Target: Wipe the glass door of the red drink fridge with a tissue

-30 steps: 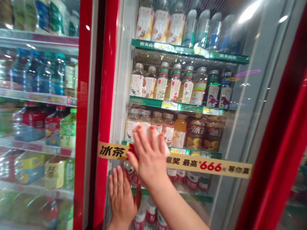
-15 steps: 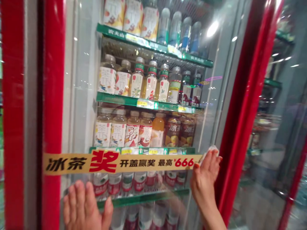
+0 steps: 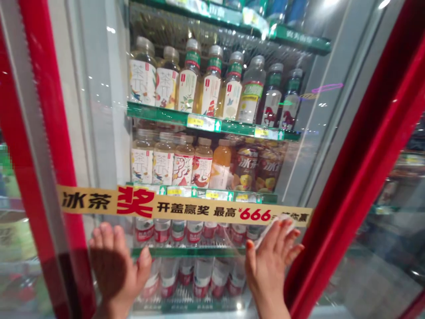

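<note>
My right hand presses a thin white cloth flat against the glass of a fridge door, just below the right end of a tan sticker strip with black and red Chinese print. My left hand rests flat on the same glass at the lower left, fingers apart and holding nothing. It sits just under the strip, beside the red door frame.
Behind the glass stand green-edged shelves of bottled teas and juices, with smaller red-labelled bottles low down. A red door frame runs up the right side, and a neighbouring glass door shows at the far left.
The white cloth and my right hand have moved from the strip's middle to its right end and lower. My left hand stays flat on the glass, and the view has shifted.
</note>
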A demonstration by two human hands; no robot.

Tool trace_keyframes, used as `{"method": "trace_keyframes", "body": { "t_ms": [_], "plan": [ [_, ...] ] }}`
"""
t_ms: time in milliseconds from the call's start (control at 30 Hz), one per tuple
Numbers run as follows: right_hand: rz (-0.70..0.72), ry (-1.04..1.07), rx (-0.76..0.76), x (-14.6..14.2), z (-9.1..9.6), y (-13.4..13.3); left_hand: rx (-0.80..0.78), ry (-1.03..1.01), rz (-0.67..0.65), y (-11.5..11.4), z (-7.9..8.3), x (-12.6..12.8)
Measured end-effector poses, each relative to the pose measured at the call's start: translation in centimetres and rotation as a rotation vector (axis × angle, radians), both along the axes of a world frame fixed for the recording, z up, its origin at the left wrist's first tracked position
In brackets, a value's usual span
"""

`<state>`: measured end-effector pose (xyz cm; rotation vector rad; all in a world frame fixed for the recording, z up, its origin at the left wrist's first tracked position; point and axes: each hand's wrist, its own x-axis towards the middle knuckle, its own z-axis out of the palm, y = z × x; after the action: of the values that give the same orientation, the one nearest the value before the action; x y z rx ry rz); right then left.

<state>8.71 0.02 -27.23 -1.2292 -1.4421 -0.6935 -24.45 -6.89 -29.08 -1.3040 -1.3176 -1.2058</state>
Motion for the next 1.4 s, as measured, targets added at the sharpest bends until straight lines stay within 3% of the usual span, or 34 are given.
{"method": "trace_keyframes", "body": {
  "t_ms": [100, 200, 267, 367, 433, 500, 567, 633, 700, 767, 833, 900, 967, 1033, 1133, 1233, 1300, 1400],
  "plan": [
    [0.046, 0.143, -0.019, 1.1, 1.9, 0.8, 0.013, -0.022, 0.009, 0.0, 0.1, 0.3],
    [0.049, 0.174, 0.007, -2.5, 1.8, 0.1, 0.005, -0.008, 0.01, 0.1, 0.0, 0.2],
    [0.041, 0.076, 0.025, -5.9, -0.6, -0.9, 0.003, -0.006, 0.0, 0.2, -0.1, 0.1],
    [0.086, -0.21, 0.035, -8.9, -6.8, -2.4, 0.006, -0.029, -0.009, 0.1, -0.2, -0.2],
    [0.107, -0.331, 0.061, -8.2, -10.8, -3.0, -0.002, -0.032, -0.01, 0.0, -0.2, -0.4],
    [0.078, -0.332, 0.082, -5.4, -13.0, -3.0, -0.005, -0.017, -0.011, -0.1, -0.2, -0.4],
    [0.008, -0.156, 0.051, -2.0, -12.6, -2.4, 0.017, 0.006, -0.013, -0.1, -0.1, -0.4],
    [-0.053, 0.079, -0.003, 0.1, -10.0, -1.2, 0.032, 0.008, -0.012, 0.0, -0.2, -0.3],
    [-0.073, 0.22, -0.033, -0.3, -6.9, 0.0, 0.03, 0.005, -0.008, 0.1, -0.3, -0.4],
    [-0.031, 0.152, -0.022, -3.2, -5.4, 0.4, 0.014, -0.003, -0.001, 0.2, -0.6, -0.8],
    [0.051, -0.062, 0.026, -6.8, -6.3, 0.0, -0.005, -0.024, -0.003, 0.2, -1.0, -1.3],
    [0.133, -0.307, 0.104, -9.1, -9.2, -0.9, -0.031, -0.046, -0.012, 0.1, -1.2, -1.8],
    [0.148, -0.412, 0.171, -8.6, -12.4, -1.9, -0.05, -0.029, -0.016, 0.0, -1.3, -2.1],
    [0.08, -0.318, 0.17, -5.8, -14.1, -2.2, -0.061, 0.003, -0.01, -0.1, -1.2, -2.2],
    [-0.081, 0.033, 0.065, -1.6, -12.7, -1.3, -0.078, -0.007, 0.004, -0.4, -0.8, -1.8],
    [-0.13, 0.228, -0.004, -2.3, -10.2, -0.2, -0.111, -0.044, -0.003, -0.5, -0.7, -1.6],
    [-0.046, 0.091, -0.008, -5.3, -10.2, -0.4, -0.123, -0.068, -0.024, -0.3, -1.1, -1.6],
    [0.144, -0.288, 0.096, -8.5, -13.1, -2.2, -0.079, -0.143, -0.037, 0.1, -1.9, -1.5]
  ]
}}
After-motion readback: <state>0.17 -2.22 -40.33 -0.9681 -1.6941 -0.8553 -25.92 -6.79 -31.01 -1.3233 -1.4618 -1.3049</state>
